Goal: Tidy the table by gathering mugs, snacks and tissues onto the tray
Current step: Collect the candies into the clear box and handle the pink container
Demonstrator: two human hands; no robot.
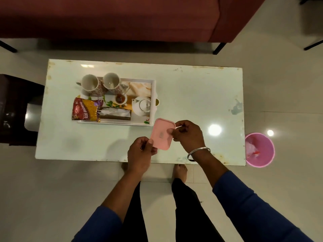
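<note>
- L hand [140,151] sits low over the table's near edge, back of hand to the camera, fingers curled under, thumb pressed on top of the near-left corner of a pink lid [162,134]: it pinches that corner.
- R hand [187,135] comes in from the right w/ wrist bent, fingers curled, thumb laid across the lid's right edge, so it grips that side; a silver bangle [198,152] rings the wrist.
- Both forearms are bare below blue sleeves [251,206], reaching fwd over the table [192,95].
- Lid is flat, rounded-rectangular, tilted a bit, held betw. the 2 hands just off the tray's near-right corner; can't tell if it's clear of the tabletop or touching it.
- White tray [153,102] sits on the left half of the table (its base is printed w/ a teapot, teacup and bread picture, not real items).
- In the tray's far-left end: 2 floral mugs [100,82], side by side, touching or nearly so; their insides look empty.
- At the tray's near-left: a red-and-yellow snack packet [85,109], hanging over the tray's left rim.
- Just right of the packet, along the near rim: a brown tissue pack [116,114] w/ white tissue showing.
- Pink bin [260,150] on the floor just beside the table's right end, w/ crumpled stuff inside (too blurred to name).
- Maroon sofa [113,16] beyond the table's far side.
</note>
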